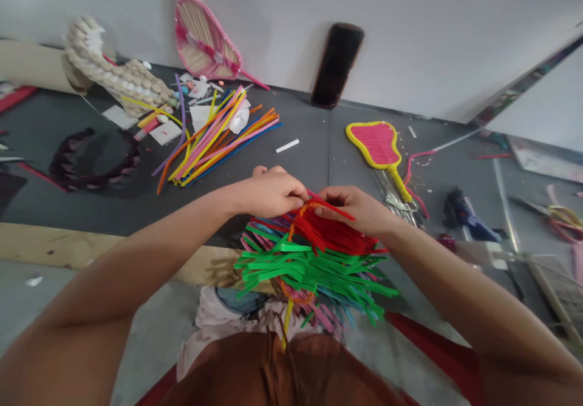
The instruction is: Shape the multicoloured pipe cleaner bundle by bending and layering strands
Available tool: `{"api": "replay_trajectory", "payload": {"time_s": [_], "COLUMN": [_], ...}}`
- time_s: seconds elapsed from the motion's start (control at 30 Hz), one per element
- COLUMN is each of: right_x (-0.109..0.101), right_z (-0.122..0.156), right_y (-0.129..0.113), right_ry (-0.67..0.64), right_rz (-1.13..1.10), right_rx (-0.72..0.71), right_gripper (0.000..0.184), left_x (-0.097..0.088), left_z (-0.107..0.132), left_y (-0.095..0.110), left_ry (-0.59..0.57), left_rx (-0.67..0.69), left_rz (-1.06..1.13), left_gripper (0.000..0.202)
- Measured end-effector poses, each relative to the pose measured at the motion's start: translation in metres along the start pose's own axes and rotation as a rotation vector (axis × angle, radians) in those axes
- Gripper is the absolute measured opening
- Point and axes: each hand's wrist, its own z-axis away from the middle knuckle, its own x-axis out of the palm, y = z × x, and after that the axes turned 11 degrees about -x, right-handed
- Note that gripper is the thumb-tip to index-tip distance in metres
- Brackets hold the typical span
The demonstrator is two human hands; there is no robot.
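Observation:
My left hand (280, 190) is closed in a pinch at the upper end of a twisted orange pipe cleaner (292, 227), where a red pipe cleaner (334, 207) crosses it. Just to its right, my right hand (348, 206) pinches that red pipe cleaner between thumb and fingers. Below both hands hangs a thick fringe of short pipe cleaners, with red ones (339, 233) at the top and green ones (314, 266) beneath. Pink and blue pieces show under the green. The exact crossing point is partly hidden by my fingertips.
Loose coloured pipe cleaners (218, 145) lie left of centre. A phone (337, 66) and a pink fan-shaped piece (204, 42) lean on the wall. A yellow-edged pink piece (376, 142), a glue gun (473, 230), scissors (560, 215) and a dark headband (93, 178) lie around.

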Motion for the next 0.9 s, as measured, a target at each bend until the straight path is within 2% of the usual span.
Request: {"api": "replay_trajectory", "payload": {"time_s": [0.13,0.2,0.3,0.5,0.67,0.9], "right_x": [0.001,-0.002,-0.010,-0.019,-0.019,-0.021], "right_z": [-0.002,-0.001,0.000,-0.008,-0.016,-0.021], "right_y": [-0.006,-0.006,-0.002,0.000,-0.010,-0.017], "right_ry": [0.002,-0.024,-0.090,-0.106,-0.232,-0.265], "right_rz": [0.014,0.004,-0.057,-0.097,-0.014,0.180], "right_rx": [0.003,0.011,0.067,0.125,0.103,0.074], "right_gripper": [0.042,0.042,0.043,0.056,0.048,0.030], "left_x": [-0.011,-0.012,-0.009,0.000,0.001,0.004], "left_z": [-0.002,-0.002,-0.001,0.005,0.008,0.004], "left_y": [-0.006,-0.005,-0.001,0.008,0.012,0.009], "left_ry": [-0.129,-0.142,-0.087,0.075,0.106,0.115], "left_rx": [0.010,0.019,0.030,0.028,0.031,0.034], "left_rz": [0.011,0.023,0.012,-0.016,-0.013,0.004], "left_gripper": [0.032,0.031,0.026,0.015,0.014,0.015]}}
